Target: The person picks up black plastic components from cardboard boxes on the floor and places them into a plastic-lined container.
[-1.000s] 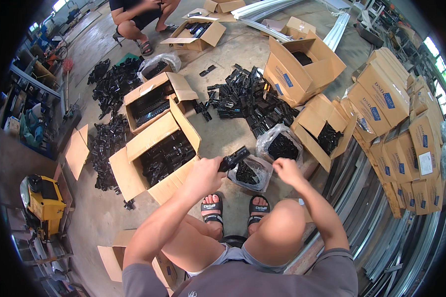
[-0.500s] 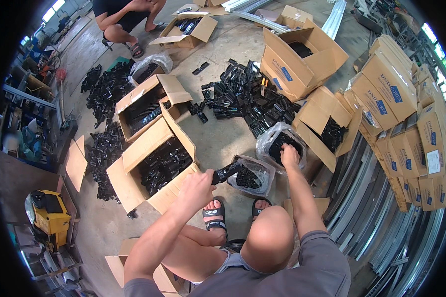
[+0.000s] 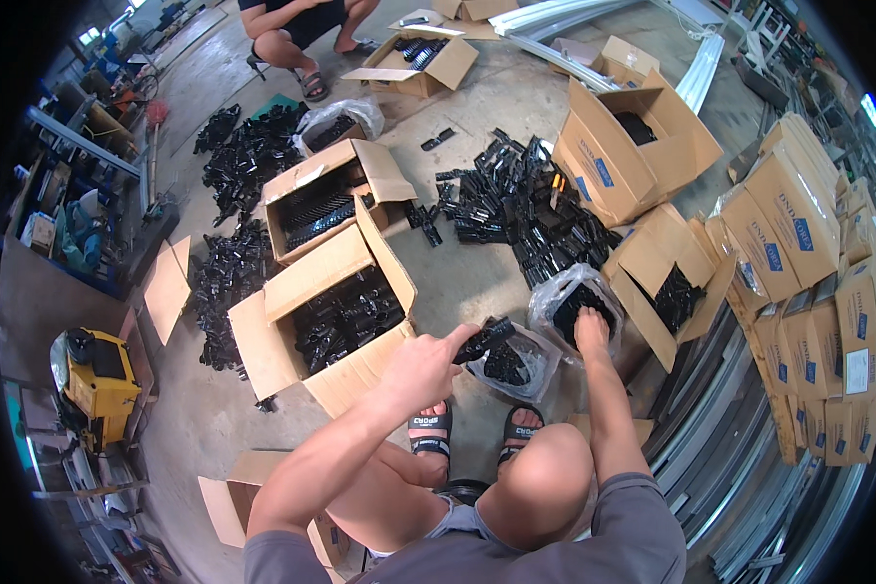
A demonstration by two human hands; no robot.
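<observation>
My left hand (image 3: 420,372) is closed around a black part (image 3: 485,339), glossy and elongated, with its index finger stretched along it. The part is held just above a small open container lined with clear plastic (image 3: 540,375), which has small black pieces inside. My right hand (image 3: 592,331) reaches down into a second plastic-lined container (image 3: 547,313) filled with small black pieces. Its fingers are bent downward and the tips are hidden among the pieces, so what they grip cannot be made out. Left of my left hand stands an open cardboard box (image 3: 336,382) of black parts.
A heap of black parts (image 3: 516,200) lies ahead on the concrete floor. Open cardboard boxes (image 3: 603,161) stand around it, with stacked boxes (image 3: 779,229) and long metal profiles (image 3: 652,457) at right. Another person (image 3: 287,44) crouches at the far left. A yellow machine (image 3: 97,384) stands left.
The whole view has shifted, so the scene sits further right and lower. My left index finger has stretched out along the black part. My right hand stays in the same container, fingers pointing further down.
</observation>
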